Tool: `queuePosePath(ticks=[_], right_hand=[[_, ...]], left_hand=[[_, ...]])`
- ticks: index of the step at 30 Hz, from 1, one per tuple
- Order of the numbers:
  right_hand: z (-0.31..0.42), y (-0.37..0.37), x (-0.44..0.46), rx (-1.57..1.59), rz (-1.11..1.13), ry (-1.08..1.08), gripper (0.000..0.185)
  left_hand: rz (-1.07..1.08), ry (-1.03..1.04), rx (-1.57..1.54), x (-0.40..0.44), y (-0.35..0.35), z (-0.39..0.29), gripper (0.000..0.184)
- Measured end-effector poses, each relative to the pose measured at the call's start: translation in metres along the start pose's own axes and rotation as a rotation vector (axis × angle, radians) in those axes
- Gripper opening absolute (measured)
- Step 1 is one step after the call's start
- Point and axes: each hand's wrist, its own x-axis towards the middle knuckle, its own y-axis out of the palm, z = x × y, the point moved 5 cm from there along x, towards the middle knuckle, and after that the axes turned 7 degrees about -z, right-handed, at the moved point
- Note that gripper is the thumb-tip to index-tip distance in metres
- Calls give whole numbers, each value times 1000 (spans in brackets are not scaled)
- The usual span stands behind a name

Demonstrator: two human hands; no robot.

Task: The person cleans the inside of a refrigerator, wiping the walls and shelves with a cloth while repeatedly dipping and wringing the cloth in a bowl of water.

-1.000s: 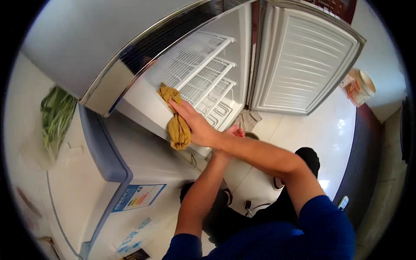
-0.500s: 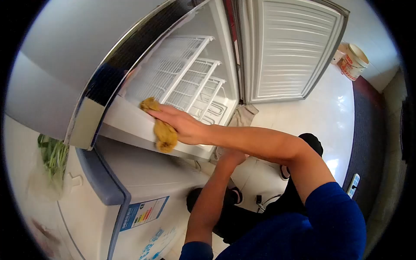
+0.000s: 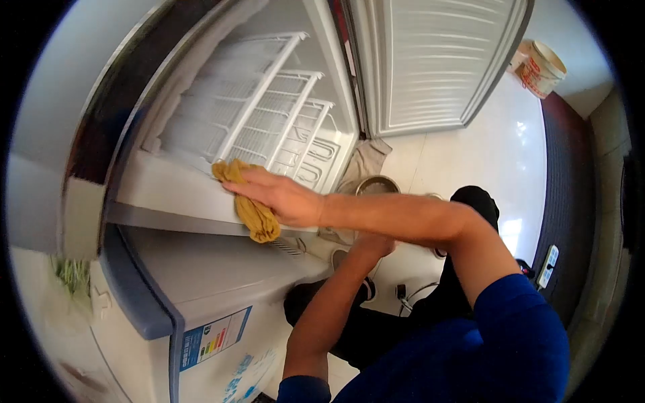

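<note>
A mustard-yellow cloth (image 3: 255,216) is bunched under my right hand (image 3: 285,199), whose fingers press it on the white side wall (image 3: 175,191) of an open freezer compartment. Wire shelves (image 3: 272,121) with white front rails run inside, just beyond the cloth. My right forearm crosses over my left wrist. Below it is my left hand (image 3: 377,245), near the lower edge of the compartment; its fingers are mostly hidden behind the right forearm.
The freezer door (image 3: 450,64) stands wide open at the top. A grey cloth (image 3: 366,160) and a round metal bowl (image 3: 377,185) are on the floor. A chest freezer (image 3: 215,269) stands at left, a bucket (image 3: 541,70) at upper right, a power strip (image 3: 548,266) at right.
My right hand and the yellow cloth have moved left along the compartment's side wall. The view has shifted, and the bowl shows more fully. My left hand has moved slightly down.
</note>
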Motion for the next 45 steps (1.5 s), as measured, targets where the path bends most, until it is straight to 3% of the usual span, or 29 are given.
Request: queuePosePath(ticks=[2,4,8,10,11,12,14,15,17,18,19,20,21,22,24,25,27,30,32,34,35,37,38,40,42,44,45], right_hand=[[-2,-21,21,-54,-140,-62,63],[-17,-48,48,-202,-269,-71,56],[-73,-134,103,-599,-492,-120,43],[-121,-167,131,-905,-444,-282,36],[-122,-176,146,-1035,-457,-474,30],[-162,-176,157,-1380,-175,-445,47],[-176,-182,164,-1296,-12,-543,32],[-180,-183,170,-1293,-25,-540,32],[-205,-170,189,-1413,354,-362,43],[-199,-158,200,-1413,336,-368,43],[-202,-148,215,-1386,441,-30,42],[-210,-143,225,-1330,539,311,40],[-244,-125,236,-1300,388,260,38],[-278,-114,246,-1267,234,201,36],[-247,-113,258,-1185,317,319,47],[-244,-119,274,-1205,298,288,47],[-249,-118,302,-1221,209,181,49],[-275,-96,263,-1194,180,136,52],[-235,-127,241,-1424,87,-76,48],[-224,-142,208,-1357,499,0,43],[-218,-149,193,-1344,511,5,43],[-187,-174,174,-1370,273,-217,24],[-178,-181,168,-1361,287,-203,24],[-157,-195,163,-1191,434,39,36],[-160,-197,156,-1160,421,58,37],[-166,-193,156,-1190,137,-231,28],[-179,-187,162,-1167,154,-216,34]], left_hand=[[-79,105,74,-4,-23,-23,51],[278,-133,54,4,-35,-24,42],[116,-157,157,8,-50,-16,28],[91,-191,176,10,-42,-11,22],[85,-198,193,10,-43,-11,22],[107,-191,153,10,-46,-13,23],[135,-190,118,12,-47,-18,24],[144,-199,107,15,-49,-19,25],[145,-216,119,16,-47,-20,27],[111,-180,141,13,-43,-25,18],[64,-136,162,16,-41,-29,9],[120,-129,141,19,-37,-30,12],[174,-123,123,20,-31,-31,14],[70,-125,36,18,-28,-31,18],[-63,-112,-33,1,5,-21,21],[-131,-171,-202,-9,33,-6,25],[-202,-216,-358,9,25,12,29],[43,-214,-187,8,-15,-18,34],[97,-257,-104,24,-22,-13,40],[249,-297,17,40,-23,-4,48],[184,-333,0,46,-36,-4,47],[22,-210,145,58,-68,-12,46],[34,-216,130,64,-78,-16,46],[-76,-240,112,70,-97,-25,47],[-12,-252,133,64,-89,-21,47],[35,-259,156,62,-85,-22,47],[116,-273,154,59,-81,-25,44]])
